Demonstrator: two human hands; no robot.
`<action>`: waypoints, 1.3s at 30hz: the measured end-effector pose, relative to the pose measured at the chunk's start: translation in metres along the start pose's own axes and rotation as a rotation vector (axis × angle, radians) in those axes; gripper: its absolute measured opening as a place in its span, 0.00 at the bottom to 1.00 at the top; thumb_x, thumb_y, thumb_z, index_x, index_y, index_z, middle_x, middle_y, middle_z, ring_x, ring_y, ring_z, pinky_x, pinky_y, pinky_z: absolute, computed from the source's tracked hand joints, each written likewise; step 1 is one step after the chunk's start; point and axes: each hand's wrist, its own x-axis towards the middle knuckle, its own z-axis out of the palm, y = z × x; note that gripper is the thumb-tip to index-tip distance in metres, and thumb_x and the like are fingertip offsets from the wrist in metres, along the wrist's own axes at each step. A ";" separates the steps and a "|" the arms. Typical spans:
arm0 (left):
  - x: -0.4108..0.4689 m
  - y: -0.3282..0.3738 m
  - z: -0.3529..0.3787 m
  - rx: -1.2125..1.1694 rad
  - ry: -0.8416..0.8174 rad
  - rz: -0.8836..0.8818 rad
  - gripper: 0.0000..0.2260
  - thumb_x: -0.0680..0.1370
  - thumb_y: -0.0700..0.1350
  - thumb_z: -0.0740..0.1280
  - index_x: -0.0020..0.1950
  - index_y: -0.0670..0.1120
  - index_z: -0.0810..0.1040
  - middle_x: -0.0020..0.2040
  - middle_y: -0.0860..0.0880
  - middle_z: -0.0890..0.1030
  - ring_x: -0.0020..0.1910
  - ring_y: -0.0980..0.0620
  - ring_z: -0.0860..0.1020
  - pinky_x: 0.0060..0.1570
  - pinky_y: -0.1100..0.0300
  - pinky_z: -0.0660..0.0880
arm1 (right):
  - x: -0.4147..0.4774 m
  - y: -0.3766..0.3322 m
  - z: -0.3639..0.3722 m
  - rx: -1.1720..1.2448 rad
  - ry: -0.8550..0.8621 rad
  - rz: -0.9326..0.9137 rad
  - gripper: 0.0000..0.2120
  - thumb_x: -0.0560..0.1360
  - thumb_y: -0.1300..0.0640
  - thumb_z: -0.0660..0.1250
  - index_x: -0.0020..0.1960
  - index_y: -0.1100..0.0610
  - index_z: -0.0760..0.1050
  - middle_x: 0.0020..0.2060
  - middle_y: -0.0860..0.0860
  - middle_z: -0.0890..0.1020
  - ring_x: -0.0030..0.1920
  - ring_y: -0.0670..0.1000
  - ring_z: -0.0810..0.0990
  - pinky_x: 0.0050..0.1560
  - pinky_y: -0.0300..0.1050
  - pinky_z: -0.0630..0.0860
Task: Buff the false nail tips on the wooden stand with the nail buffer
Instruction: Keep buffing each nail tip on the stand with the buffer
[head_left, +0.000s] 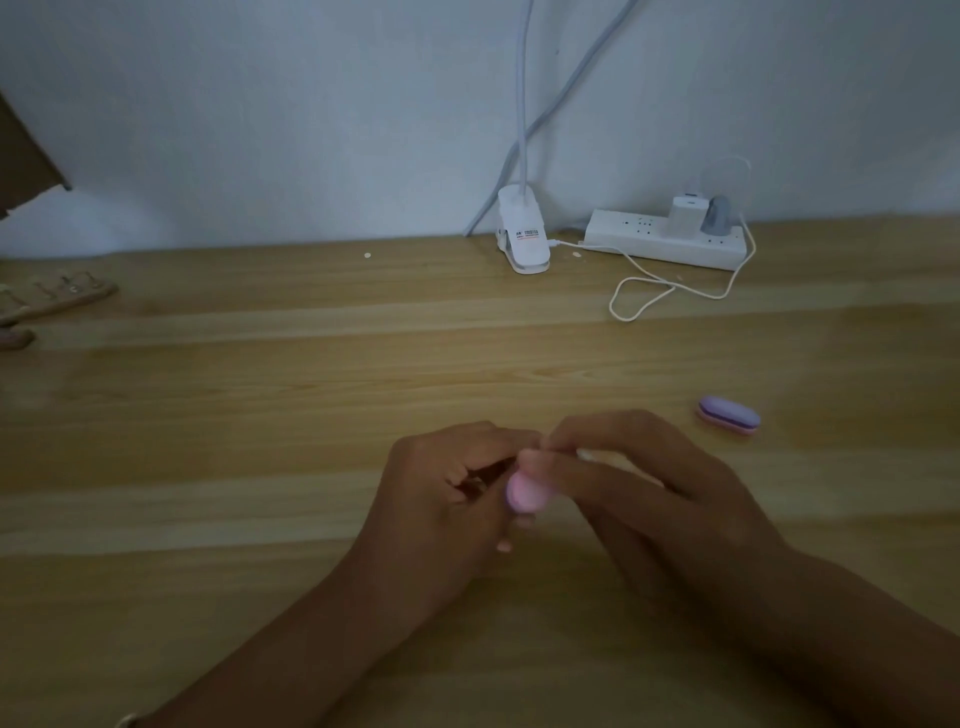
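Note:
My two hands meet low in the middle of the wooden table. My right hand (623, 483) pinches a pink nail buffer (524, 494), with the thumb lying on top of it. My left hand (447, 499) has its fingers curled round a thin dark stick (485, 474) whose end is hidden against the buffer. The light is too dim to make out any nail tip on that stick. The wooden stand (57, 299) with its row of false nail tips lies far off at the table's left edge, out of reach of both hands.
A second buffer (728, 414), purple over pink, lies on the table to the right. At the back stand a white clip lamp base (523, 236) and a power strip (670, 240) with a looping white cable (644, 299). A small brown object (15, 339) sits below the stand.

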 end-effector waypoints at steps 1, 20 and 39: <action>0.000 0.000 -0.001 -0.003 0.000 0.002 0.08 0.76 0.50 0.68 0.51 0.51 0.84 0.36 0.56 0.81 0.32 0.57 0.81 0.26 0.65 0.75 | 0.001 0.000 0.000 -0.004 -0.006 -0.027 0.17 0.78 0.70 0.63 0.64 0.60 0.78 0.56 0.55 0.80 0.57 0.50 0.80 0.59 0.40 0.73; 0.004 0.005 0.000 -0.342 0.040 -0.244 0.07 0.76 0.38 0.67 0.49 0.42 0.84 0.37 0.45 0.84 0.31 0.49 0.83 0.23 0.61 0.76 | 0.002 0.012 -0.004 -0.030 0.065 -0.018 0.13 0.77 0.66 0.68 0.60 0.59 0.81 0.52 0.54 0.81 0.55 0.46 0.79 0.61 0.34 0.71; 0.014 -0.004 -0.014 -0.064 0.271 0.018 0.07 0.73 0.40 0.71 0.50 0.43 0.85 0.44 0.46 0.83 0.45 0.52 0.81 0.48 0.61 0.77 | 0.007 0.022 -0.008 0.151 0.164 0.339 0.09 0.73 0.68 0.70 0.51 0.60 0.77 0.49 0.48 0.79 0.48 0.51 0.79 0.49 0.45 0.75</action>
